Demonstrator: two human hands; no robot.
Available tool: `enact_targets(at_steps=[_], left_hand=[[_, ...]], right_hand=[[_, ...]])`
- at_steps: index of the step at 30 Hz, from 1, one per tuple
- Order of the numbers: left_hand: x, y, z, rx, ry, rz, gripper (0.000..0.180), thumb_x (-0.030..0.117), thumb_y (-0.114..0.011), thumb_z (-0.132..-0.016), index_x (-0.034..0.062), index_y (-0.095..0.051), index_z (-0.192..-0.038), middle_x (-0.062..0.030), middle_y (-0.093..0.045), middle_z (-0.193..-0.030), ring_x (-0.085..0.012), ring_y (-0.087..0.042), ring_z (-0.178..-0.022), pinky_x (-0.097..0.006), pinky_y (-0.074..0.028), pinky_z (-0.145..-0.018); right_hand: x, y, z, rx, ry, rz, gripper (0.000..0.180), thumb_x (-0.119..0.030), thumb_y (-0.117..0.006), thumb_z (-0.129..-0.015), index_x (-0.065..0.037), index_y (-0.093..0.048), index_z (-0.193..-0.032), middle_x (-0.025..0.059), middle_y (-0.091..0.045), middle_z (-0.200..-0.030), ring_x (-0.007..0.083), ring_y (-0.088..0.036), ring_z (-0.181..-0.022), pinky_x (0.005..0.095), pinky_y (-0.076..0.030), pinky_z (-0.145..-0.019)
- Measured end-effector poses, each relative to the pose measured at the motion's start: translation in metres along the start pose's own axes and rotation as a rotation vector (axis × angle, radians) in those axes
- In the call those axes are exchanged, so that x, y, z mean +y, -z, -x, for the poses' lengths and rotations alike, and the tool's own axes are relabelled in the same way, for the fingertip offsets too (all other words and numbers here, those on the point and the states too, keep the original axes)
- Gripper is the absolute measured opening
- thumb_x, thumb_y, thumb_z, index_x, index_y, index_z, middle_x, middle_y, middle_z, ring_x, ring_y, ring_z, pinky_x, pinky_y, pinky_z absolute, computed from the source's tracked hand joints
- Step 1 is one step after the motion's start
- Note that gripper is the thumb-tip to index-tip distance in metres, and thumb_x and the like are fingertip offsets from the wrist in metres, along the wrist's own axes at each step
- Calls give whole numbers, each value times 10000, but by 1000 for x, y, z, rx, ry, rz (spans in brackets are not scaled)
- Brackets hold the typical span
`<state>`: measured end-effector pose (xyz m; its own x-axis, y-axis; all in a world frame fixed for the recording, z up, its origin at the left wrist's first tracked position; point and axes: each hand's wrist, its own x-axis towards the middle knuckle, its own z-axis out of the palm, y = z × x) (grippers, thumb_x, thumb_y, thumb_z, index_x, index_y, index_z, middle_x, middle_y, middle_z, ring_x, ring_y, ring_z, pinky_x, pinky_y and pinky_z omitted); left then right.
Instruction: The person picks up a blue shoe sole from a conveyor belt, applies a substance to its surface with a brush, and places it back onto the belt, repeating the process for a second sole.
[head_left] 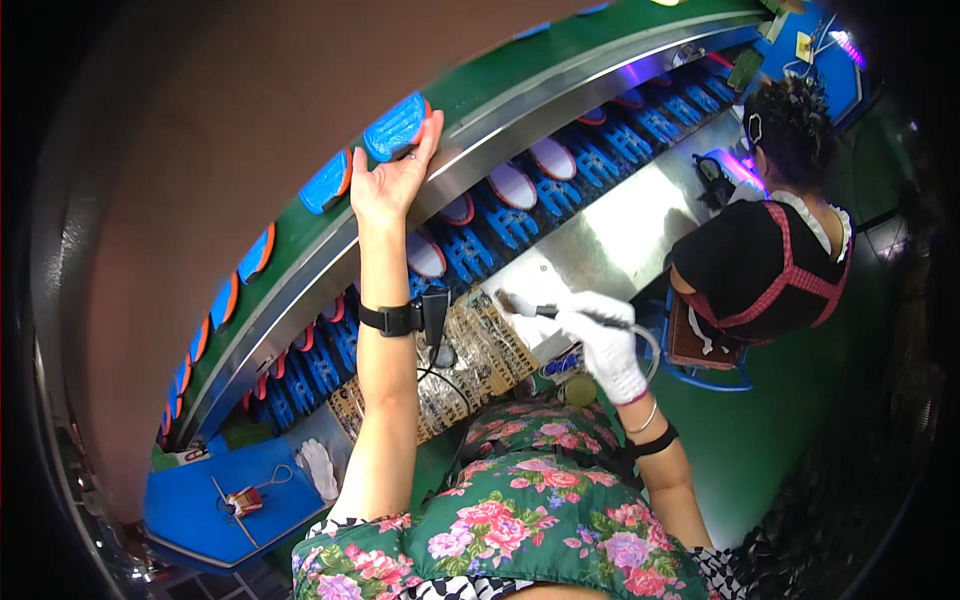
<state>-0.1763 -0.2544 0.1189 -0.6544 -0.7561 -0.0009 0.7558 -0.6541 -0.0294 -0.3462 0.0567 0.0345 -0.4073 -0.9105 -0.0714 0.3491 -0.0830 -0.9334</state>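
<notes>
My bare left hand point(392, 180) reaches up to the green conveyor belt. Its thumb and fingers are around the near end of a blue, shoe-shaped piece point(396, 127) with a glossy cover and an orange-red edge. Part of the grip is hidden behind the piece. In a white glove, my right hand point(605, 340) is closed around the dark handle of a brush point(545, 311). The brush tip points left, over a pale sheet point(530, 283) on the metal worktop. A clear tube hangs by the glove.
More blue pieces point(326, 182) line the curved green belt point(470, 85). Below it runs a rack of blue clamps point(512, 224) and white, red-rimmed soles point(513, 186). A co-worker point(770, 250) sits at right. A blue side table point(200, 500) stands lower left, with a white glove point(319, 468) beside it.
</notes>
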Motion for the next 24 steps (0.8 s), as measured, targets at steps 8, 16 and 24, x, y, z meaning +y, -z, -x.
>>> enact_targets(at_steps=[8, 16, 24], left_hand=[[-17, 14, -28, 11, -202, 187, 761, 489, -470, -1022, -27, -281, -1549, -251, -265, -1608, -406, -257, -1511, -582, -287, -1210], [-59, 30, -132, 114, -632, -1316, 757, 403, -663, -960, 11, -362, -1533, -321, -439, -1494, -425, -420, -1412, -487, -358, -1164], [-22, 49, -224, 308, -984, -2220, 588, 381, -802, -835, 46, -586, -1267, -334, -596, -1213, -455, -551, -1154, -532, -429, -990]], right_hand=[[30, 14, -2, 64, -32, 76, 122, 68, -755, -808, 17, -766, -918, 73, -746, -849, 151, -700, -775, 273, -543, -725], [30, 13, -15, 86, -76, -101, 185, 48, -737, -827, 19, -770, -1007, 93, -762, -923, 149, -699, -792, 259, -545, -721], [33, 26, -29, 110, -262, -185, 221, 3, -731, -851, 39, -769, -1065, 106, -776, -1009, 158, -707, -882, 277, -545, -834]])
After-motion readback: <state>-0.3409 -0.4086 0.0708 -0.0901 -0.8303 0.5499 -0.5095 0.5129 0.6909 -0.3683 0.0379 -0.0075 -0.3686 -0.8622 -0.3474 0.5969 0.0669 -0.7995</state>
